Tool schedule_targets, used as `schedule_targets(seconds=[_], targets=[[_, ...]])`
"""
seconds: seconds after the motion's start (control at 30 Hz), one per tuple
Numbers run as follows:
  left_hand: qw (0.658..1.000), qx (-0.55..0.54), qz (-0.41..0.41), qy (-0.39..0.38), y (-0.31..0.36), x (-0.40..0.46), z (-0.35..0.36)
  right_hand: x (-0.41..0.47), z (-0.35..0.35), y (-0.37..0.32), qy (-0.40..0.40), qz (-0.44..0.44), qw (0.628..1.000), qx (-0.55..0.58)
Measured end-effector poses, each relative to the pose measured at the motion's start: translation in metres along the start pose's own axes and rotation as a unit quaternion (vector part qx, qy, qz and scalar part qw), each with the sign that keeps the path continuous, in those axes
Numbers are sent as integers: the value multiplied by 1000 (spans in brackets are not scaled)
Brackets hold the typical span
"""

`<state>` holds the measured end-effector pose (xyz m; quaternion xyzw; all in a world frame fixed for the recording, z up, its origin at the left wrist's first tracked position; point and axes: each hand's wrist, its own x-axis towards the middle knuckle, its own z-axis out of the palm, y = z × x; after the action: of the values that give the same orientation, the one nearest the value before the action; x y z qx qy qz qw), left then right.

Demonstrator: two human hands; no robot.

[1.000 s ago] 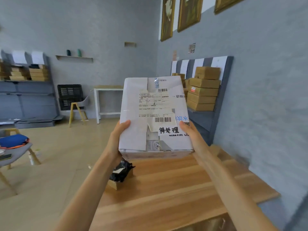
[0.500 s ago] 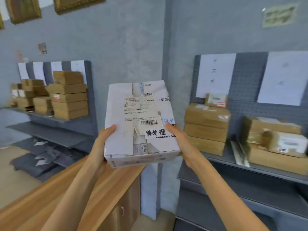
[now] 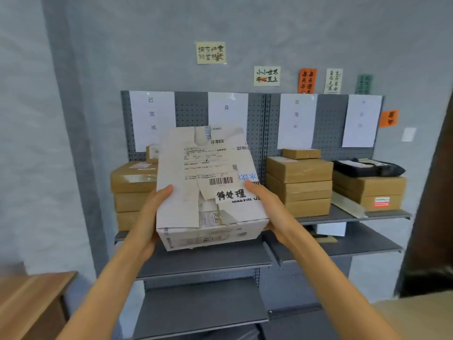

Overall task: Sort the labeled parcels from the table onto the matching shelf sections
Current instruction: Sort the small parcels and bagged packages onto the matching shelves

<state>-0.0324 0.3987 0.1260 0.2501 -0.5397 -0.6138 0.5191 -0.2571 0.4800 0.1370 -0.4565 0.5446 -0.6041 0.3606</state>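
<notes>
I hold a white parcel (image 3: 196,182) with barcodes and a handwritten label in front of a grey shelf unit (image 3: 343,217). My left hand (image 3: 149,217) grips its left side, thumb on top. My right hand (image 3: 267,207) grips its right side the same way. Four white paper signs (image 3: 152,119) hang on the pegboard back and mark the sections. Brown box stacks stand under the leftmost sign (image 3: 132,192) and the third sign (image 3: 299,182). Under the rightmost sign, a black bag (image 3: 367,166) lies on brown boxes (image 3: 367,190).
A wooden table corner (image 3: 31,295) shows at the lower left. Lower grey shelves (image 3: 203,261) run below the parcel. Small paper notes (image 3: 210,52) are stuck on the grey wall above. A dark doorway edge (image 3: 431,217) stands at the right.
The view has swung right from the table to face the shelf unit straight on. The parcel stays held between both hands and is now closer to the shelf.
</notes>
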Motion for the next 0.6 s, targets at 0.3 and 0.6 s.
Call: schedule_targets(seconds=[0.3, 0.6], targets=[[994, -27, -52, -91, -63, 0, 179, -55, -185, -1, 111, 27, 993, -13], [972, -29, -128, -192, -129, 22, 320, -86, -329, 16, 217, 63, 973, -36]])
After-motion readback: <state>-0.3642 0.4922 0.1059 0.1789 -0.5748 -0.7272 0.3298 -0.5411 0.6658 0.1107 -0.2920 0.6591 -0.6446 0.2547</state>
